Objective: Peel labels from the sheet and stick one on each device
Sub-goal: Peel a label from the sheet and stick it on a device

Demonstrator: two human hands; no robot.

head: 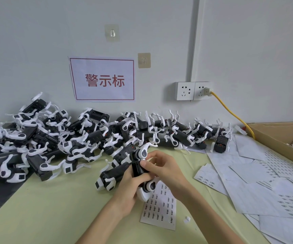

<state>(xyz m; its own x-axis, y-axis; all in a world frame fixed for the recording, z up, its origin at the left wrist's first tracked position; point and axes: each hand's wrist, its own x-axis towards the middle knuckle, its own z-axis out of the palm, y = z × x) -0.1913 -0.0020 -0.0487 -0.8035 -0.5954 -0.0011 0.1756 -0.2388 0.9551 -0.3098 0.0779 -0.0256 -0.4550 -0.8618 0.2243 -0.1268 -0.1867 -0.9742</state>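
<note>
Holding one black-and-white device (139, 166) upright above the worktop (57, 208), we see both hands working at its body. The left hand (129, 189) wraps the lower half, its grip curled around the black casing just above a white wheel-like joint. The right hand (161, 166) comes in from the right, thumb and forefinger pinched against the upper black face of the device; whether a label sits under the fingertips we cannot tell. Directly beneath the hands lies the label sheet (159, 208), flat on the pale green surface, rows of small printed labels showing, its upper end hidden by the left hand and the device. A heap of similar devices (71, 138) runs along the back against the wall. To the right, spent backing sheets (258, 182) overlap in a loose spread, beside a cardboard box (279, 138). On the wall we note a red-bordered sign (103, 80) and a double socket (193, 90) with a yellow cable (233, 113) plugged in.
</note>
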